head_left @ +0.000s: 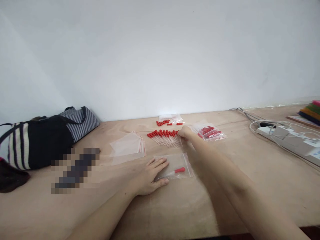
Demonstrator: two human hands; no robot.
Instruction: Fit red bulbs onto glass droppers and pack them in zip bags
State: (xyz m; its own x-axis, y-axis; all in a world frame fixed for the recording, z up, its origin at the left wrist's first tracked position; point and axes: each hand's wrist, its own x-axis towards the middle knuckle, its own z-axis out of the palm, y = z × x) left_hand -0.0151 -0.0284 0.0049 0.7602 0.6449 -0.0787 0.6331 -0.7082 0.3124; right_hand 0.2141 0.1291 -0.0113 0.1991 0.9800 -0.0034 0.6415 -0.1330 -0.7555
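My left hand [153, 176] lies flat with fingers spread on the left part of a clear zip bag [185, 161]. Inside that bag is one dropper with a red rubber bulb [180, 170]. A slanted row of droppers [165, 138], red bulbs at the far end and clear tubes toward me, lies beyond the bag. At the row's right end, my right hand [185, 132] has its fingers closed on a dropper, whose bulb is mostly hidden by them. Flat zip bags [127, 146] are stacked left of the row.
Loose red bulbs [162, 123] and a clear bag [175, 118] lie near the wall. Another bag of red bulbs [210, 132] sits right of my hand. Power strips with cables [292, 136] stand far right; a black bag [45, 143] and a blurred dark object [77, 170] are left.
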